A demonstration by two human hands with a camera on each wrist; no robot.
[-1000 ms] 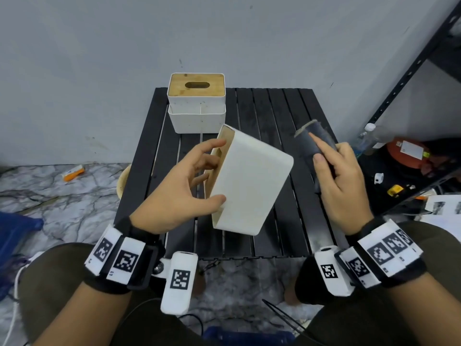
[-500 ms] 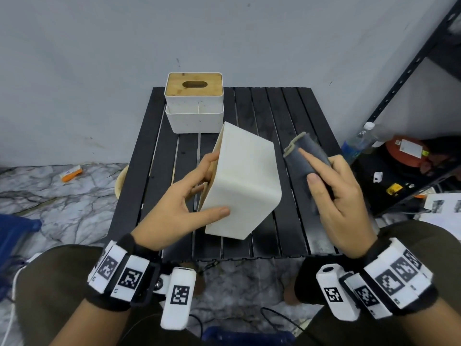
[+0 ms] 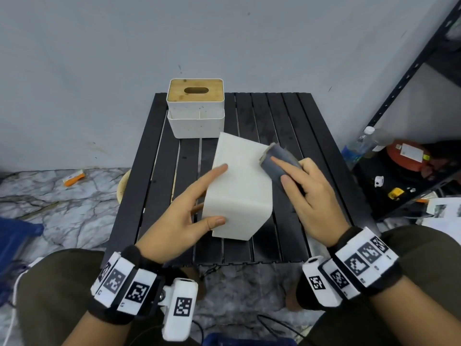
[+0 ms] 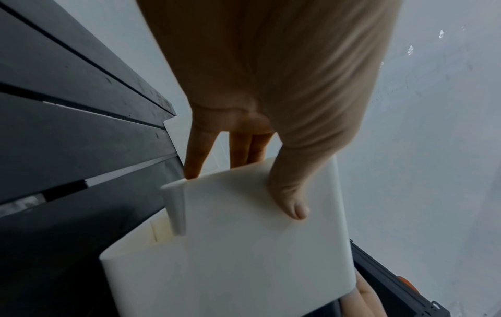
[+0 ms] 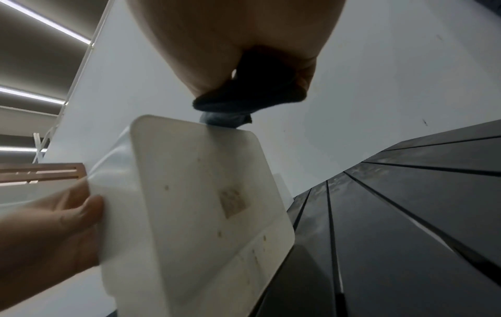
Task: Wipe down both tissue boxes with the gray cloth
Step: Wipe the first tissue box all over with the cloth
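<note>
My left hand [image 3: 197, 208] grips a white tissue box [image 3: 239, 188] tipped on its side above the black slatted table [image 3: 287, 121], thumb on the near face and fingers along its left edge. The same box [image 4: 230, 253] fills the left wrist view under my thumb [image 4: 287, 193]. My right hand [image 3: 309, 193] holds a folded gray cloth [image 3: 277, 163] and presses it against the box's upper right corner. In the right wrist view the cloth [image 5: 238, 103] touches the top edge of the box's stained underside [image 5: 206, 203]. A second white tissue box [image 3: 195, 108] with a wooden lid stands at the table's back.
A black metal shelf [image 3: 411, 76] stands to the right with a plastic bottle [image 3: 361, 143], an orange object [image 3: 404, 156] and small items at its foot. An orange-and-white item [image 3: 73, 178] lies on the marble floor at left. A round tan object [image 3: 122, 188] shows beside the table's left edge.
The box turned so a broad white face points up and moved right. My right hand brought the cloth left from clear of the box onto its upper right corner.
</note>
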